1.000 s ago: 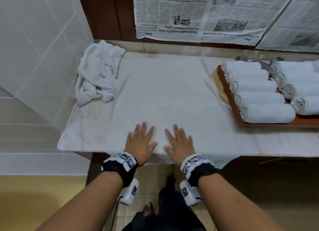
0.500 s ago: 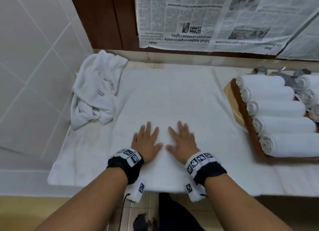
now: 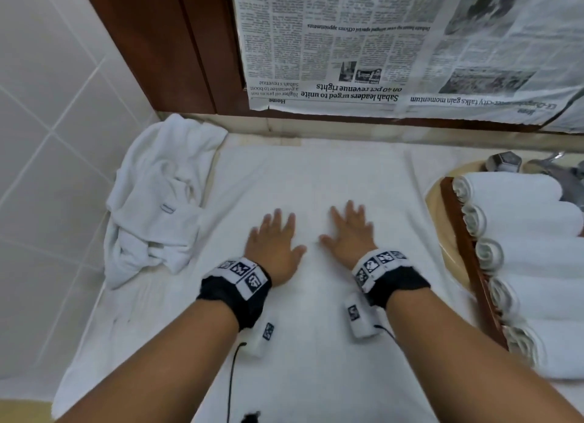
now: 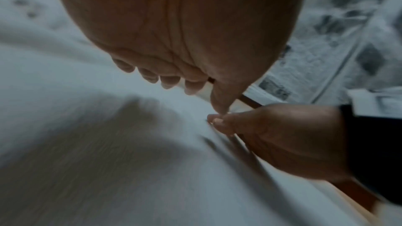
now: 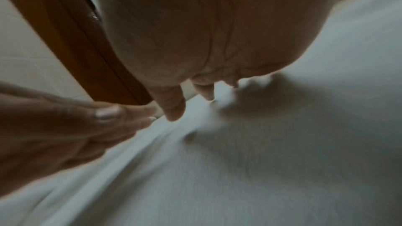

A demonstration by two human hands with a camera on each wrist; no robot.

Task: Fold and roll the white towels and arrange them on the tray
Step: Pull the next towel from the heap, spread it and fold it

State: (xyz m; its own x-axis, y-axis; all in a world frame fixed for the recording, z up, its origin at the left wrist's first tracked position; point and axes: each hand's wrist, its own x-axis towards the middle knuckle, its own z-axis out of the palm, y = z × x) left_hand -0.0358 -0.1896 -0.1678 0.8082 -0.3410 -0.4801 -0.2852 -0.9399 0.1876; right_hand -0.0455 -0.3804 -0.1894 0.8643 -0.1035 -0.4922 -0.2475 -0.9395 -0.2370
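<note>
The upside-down newspaper (image 3: 395, 49) reads "Sabah leaders urged to unite on 40 pct revenue rights".

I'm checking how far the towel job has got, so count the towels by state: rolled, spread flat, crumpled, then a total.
Rolled towels on the tray: 5 in view, more may lie past the frame edge
Flat towel under both hands: 1
Crumpled towel pile: 1 heap, number of towels unclear
Total: 7 at least

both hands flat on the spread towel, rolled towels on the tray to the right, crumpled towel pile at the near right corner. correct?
One error: the crumpled towel pile lies at the far left, by the tiled wall, as the head view shows. The rest holds: the left hand and right hand lie flat on the spread towel, and the rolled towels are on the tray to the right.
</note>
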